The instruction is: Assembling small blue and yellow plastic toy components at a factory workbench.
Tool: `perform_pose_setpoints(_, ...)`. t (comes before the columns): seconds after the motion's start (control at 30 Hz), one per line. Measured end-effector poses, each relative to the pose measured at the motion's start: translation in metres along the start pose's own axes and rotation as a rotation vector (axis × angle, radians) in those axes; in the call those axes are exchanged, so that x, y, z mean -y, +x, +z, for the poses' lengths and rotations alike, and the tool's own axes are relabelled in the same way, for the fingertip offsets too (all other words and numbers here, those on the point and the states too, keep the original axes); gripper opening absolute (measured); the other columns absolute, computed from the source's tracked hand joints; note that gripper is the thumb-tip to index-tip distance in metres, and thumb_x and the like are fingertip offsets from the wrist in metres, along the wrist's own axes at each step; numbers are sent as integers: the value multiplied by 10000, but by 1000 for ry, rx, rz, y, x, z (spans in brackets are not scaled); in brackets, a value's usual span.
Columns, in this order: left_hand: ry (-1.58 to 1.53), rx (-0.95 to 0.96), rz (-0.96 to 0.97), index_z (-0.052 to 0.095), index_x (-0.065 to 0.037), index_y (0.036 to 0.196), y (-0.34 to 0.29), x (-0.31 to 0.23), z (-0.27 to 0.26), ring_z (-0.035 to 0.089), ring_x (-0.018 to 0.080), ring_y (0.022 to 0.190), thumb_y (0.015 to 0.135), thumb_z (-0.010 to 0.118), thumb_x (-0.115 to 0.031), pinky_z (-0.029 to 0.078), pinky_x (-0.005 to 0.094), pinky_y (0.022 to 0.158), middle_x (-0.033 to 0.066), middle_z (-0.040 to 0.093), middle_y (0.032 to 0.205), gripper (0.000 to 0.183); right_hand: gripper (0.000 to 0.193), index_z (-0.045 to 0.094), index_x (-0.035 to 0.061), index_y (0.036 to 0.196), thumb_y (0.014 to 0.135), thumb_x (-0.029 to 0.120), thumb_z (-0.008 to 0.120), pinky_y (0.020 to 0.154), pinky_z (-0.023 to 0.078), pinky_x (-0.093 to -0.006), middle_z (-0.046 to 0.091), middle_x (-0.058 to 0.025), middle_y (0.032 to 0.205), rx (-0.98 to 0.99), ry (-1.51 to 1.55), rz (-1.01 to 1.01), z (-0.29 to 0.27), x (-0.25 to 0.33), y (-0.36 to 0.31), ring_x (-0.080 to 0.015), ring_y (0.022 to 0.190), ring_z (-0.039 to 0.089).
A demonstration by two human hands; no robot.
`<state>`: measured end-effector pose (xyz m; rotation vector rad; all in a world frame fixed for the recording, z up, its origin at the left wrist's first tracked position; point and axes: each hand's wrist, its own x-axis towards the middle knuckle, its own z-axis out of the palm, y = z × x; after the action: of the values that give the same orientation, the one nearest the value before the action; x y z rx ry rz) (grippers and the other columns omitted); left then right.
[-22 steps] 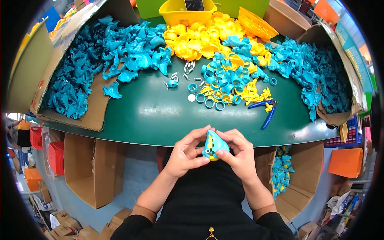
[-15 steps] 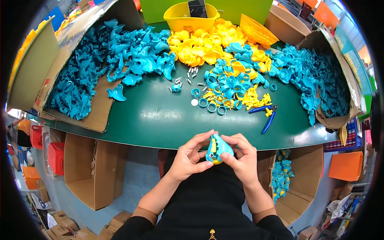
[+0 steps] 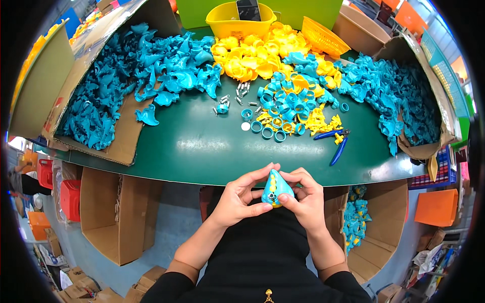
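Just off the table's near edge, my left hand and my right hand hold a small blue-and-yellow plastic toy between them. The toy is roughly pear-shaped, its narrow end pointing away from me. A bumpy yellow strip runs along its seam, and a small metallic ring-like part shows low on that seam. My left fingers close on its left side; my right thumb presses its lower right. Fingers cover the toy's flanks and underside. Nearest on the table lie blue rings and blue-handled cutting pliers.
Blue shell pieces spill from a cardboard box at left, and more at right. Yellow cups, metal springs and small yellow pieces lie between. A phone rests on a yellow tub. An open carton stands below right.
The dark gap along the toy's seam has narrowed, with the two sides now closer together. The yellow strip shows more fully. Both hands stay nearly in place.
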<state>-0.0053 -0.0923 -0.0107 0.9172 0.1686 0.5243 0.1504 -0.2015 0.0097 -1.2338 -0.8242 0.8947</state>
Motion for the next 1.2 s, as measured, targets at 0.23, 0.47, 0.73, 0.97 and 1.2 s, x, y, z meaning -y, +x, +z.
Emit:
perform_pose_setpoints(0.23, 15, -14, -28, 401, -35, 1494, 5, 3, -3, 422, 271, 1390, 846, 714, 77, 480, 415, 1070, 173, 368, 1541, 728, 449, 647, -37, 1207, 801, 66, 808, 692, 474, -231, 575, -48, 980, -5, -157, -66, 2, -12, 4, -92, 807, 574)
perform_pose_setpoints(0.47, -10, -276, 78, 449, -57, 1440, 0, 14, 5, 573, 220, 1197, 962, 639, -81, 531, 380, 958, 89, 506, 1321, 515, 611, 555, -8, 1348, 812, 143, 806, 754, 514, -316, 616, -131, 1087, -29, -533, -297, 15, -5, 4, -227, 899, 633)
perform_pose_setpoints(0.73, -373, -137, -13, 498, -69, 1348, -4, 13, -9, 543, 254, 1264, 926, 713, -195, 511, 414, 1015, 107, 503, 1392, 490, 550, 644, -23, 1197, 697, 12, 872, 891, 560, -327, 644, -137, 1088, -7, -402, -383, 4, -7, -1, -215, 1035, 654)
perform_pose_setpoints(0.97, -328, -242, 10, 517, -62, 1329, 4, 10, 5, 560, 228, 1247, 928, 707, -150, 491, 376, 1034, 117, 474, 1456, 453, 502, 647, -10, 1137, 689, 14, 872, 871, 565, -342, 640, -157, 1134, -68, -551, -548, 5, -11, 5, -226, 1061, 655)
perform_pose_setpoints(1.2, -58, -411, 167, 508, 2, 1355, 2, 25, 10, 536, 256, 1293, 933, 701, -159, 485, 397, 1062, 190, 412, 1521, 492, 230, 631, -5, 1192, 972, 55, 603, 813, 533, -267, 568, -124, 1204, -85, -144, -136, 13, -5, 7, -164, 1010, 620)
